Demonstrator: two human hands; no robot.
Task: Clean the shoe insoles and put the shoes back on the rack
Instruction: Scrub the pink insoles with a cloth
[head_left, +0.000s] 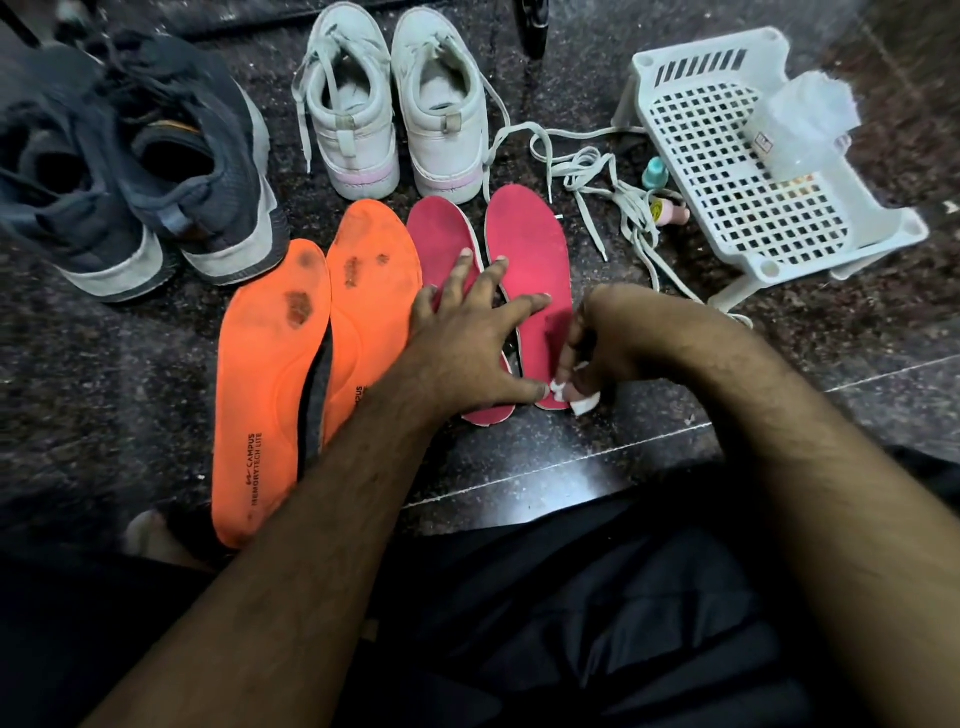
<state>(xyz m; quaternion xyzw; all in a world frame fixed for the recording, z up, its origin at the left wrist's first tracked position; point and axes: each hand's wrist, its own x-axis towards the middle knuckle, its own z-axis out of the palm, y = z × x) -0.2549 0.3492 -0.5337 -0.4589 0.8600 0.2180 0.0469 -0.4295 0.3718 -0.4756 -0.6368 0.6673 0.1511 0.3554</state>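
- The pair of dark grey trainers (130, 171) stands far left of the pink insoles, heels toward the person, on the dark speckled stone floor (545, 457).
- Two orange insoles (306, 358) lie flat just left of the pink insoles, side by side with inner edges overlapping; both carry dark worn patches near the toe end and printed lettering near the heel.
- The pair of white sneakers (395, 114) stands beyond the pink insoles, heels toward the person, laces undone and trailing off to the right.
- The two pink insoles (530, 260) lie flat on the floor, toes pointing away, close beside each other.
- The left hand (467, 353) lies on the pink insoles with fingers spread and straight, pressing them down; it grasps nothing.
- The right hand (597, 358) is at the heel end of the right-side pink insole, fingers curled and pinching a small white wad (576, 397) against the insole's edge.
- Loose white laces (608, 192) are tangled on the floor right of the pink insoles, with two small bottles (667, 200) among them.
- A white plastic rack (753, 176) sits further right of the pink insoles, tilted, with a clear plastic container (800, 124) resting on its perforated shelf.
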